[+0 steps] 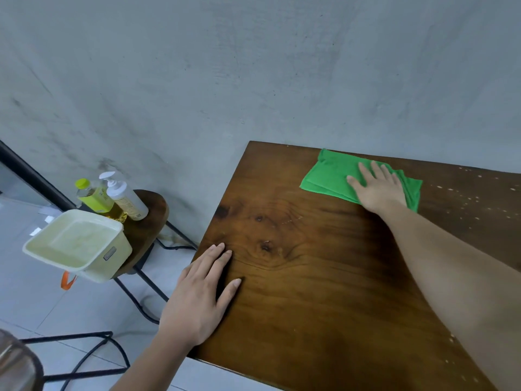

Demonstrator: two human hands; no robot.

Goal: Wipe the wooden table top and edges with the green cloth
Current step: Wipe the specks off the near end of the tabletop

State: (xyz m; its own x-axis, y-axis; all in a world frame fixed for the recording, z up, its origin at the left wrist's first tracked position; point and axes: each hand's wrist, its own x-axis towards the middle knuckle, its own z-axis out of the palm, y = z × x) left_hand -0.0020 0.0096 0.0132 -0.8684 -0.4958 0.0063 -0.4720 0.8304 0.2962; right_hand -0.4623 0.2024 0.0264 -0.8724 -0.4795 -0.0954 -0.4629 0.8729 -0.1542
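A dark wooden table point(310, 277) fills the lower right, its far edge against a grey wall. A folded green cloth point(329, 176) lies flat near the table's far edge. My right hand point(377, 187) presses flat on the cloth's right half, fingers spread and pointing toward the wall. My left hand point(203, 292) rests flat on the table's left edge, palm down, holding nothing. Pale specks dot the table's right part point(473, 201).
Left of the table, a small round wooden stool point(149, 230) carries a cream plastic tub point(79, 246) holding liquid, a yellow-capped bottle point(90, 196) and a white pump bottle point(124, 198). Black cables and metal frames cross the tiled floor point(28, 300).
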